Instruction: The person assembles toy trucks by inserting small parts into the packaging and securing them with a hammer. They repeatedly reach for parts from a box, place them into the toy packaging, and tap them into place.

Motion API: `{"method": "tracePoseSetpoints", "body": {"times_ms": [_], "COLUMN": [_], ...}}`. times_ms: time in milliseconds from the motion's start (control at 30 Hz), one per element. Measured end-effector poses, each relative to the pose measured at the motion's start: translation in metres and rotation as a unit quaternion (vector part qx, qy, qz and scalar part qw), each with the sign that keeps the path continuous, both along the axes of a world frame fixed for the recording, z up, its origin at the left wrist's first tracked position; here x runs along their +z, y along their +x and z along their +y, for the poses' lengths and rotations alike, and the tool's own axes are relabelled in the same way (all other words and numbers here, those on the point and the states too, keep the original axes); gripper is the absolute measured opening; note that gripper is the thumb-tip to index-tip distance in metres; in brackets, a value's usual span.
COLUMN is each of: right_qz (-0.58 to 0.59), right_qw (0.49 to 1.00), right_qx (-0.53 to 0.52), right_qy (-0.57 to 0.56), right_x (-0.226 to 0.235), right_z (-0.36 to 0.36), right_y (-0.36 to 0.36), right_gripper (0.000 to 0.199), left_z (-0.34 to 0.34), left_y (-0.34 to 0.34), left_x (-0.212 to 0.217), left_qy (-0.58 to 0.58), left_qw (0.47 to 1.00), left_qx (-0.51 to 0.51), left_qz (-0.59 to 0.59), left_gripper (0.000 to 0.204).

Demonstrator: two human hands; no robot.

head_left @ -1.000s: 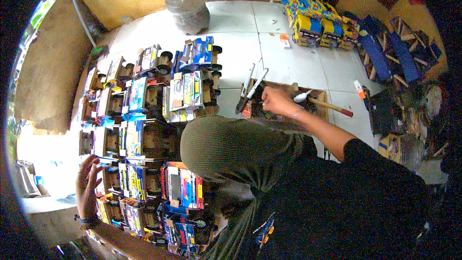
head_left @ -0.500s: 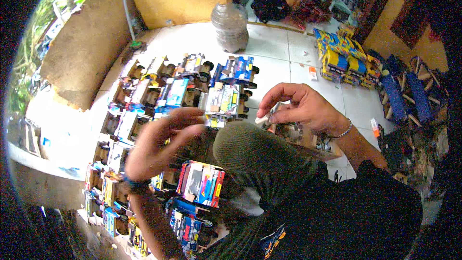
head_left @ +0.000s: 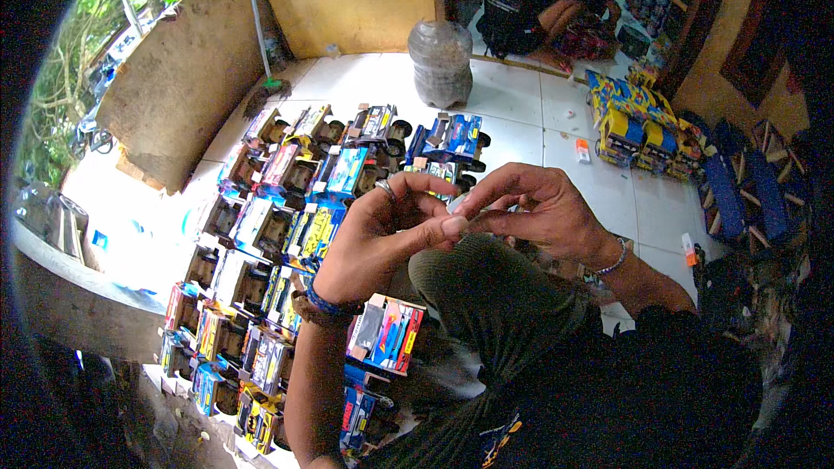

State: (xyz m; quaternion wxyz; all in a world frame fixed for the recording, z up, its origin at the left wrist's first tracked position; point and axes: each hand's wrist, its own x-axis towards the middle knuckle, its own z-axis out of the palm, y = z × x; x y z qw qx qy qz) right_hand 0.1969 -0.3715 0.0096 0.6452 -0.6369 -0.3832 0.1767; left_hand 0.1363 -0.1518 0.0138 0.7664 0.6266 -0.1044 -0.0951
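Above my raised knee in dark green cloth [head_left: 465, 282], my two hands meet at the fingertips. A small whitish piece [head_left: 456, 203], too small to name, sits between them. My left hand [head_left: 382, 230] has its thumb and fingers pinched at the piece's near side. From the right, my right hand [head_left: 547, 213] pinches at it too, thumb against bent fingers. Past the fingertips stands a blue toy truck [head_left: 456, 137] with black wheels. Rows of colourful toy trucks [head_left: 347, 172] fill the floor beyond and left of my left hand.
A cut plastic jug [head_left: 441, 65] stands on the white tiles ahead. Yellow and blue toy trucks [head_left: 638, 126] are stacked at the right, near dark blue pieces with wooden sticks [head_left: 764, 182]. Small orange-and-white containers [head_left: 582, 151] lie on the tiles. Another person [head_left: 565, 17] sits in the doorway.
My left hand has moved right, from over the trucks to the small whitish piece, and closed on it. My right hand still holds the piece. The view has shifted slightly.
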Motion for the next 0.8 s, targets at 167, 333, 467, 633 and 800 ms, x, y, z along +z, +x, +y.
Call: {"method": "tracePoseSetpoints", "body": {"times_ms": [167, 333, 467, 633, 800], "right_qz": [-0.019, 0.026, 0.061, 0.109, 0.074], "right_qw": [0.998, 0.987, 0.996, 0.993, 0.991], "right_qx": [0.019, -0.09, -0.03, 0.003, 0.071], "right_qy": [0.054, 0.132, -0.052, -0.051, -0.084], "right_x": [-0.003, -0.002, -0.007, -0.014, 0.002], "right_z": [0.012, 0.016, 0.021, 0.031, 0.004], "right_y": [0.0, -0.002, 0.002, 0.003, 0.014], "right_gripper": [0.028, 0.03, 0.029, 0.029, 0.031], "left_z": [-0.001, 0.006, 0.009, 0.009, -0.01], "left_y": [-0.001, 0.003, 0.003, 0.0, 0.003], "left_x": [-0.003, -0.003, -0.004, 0.001, 0.002], "left_qy": [0.014, -0.014, -0.04, -0.03, 0.006], "left_qw": [1.0, 0.998, 0.993, 0.994, 0.992], "left_qx": [-0.009, 0.059, 0.107, 0.095, 0.121], "left_qz": [-0.005, -0.027, -0.043, -0.049, -0.027], "left_gripper": [0.041, 0.033, 0.028, 0.028, 0.027]}}
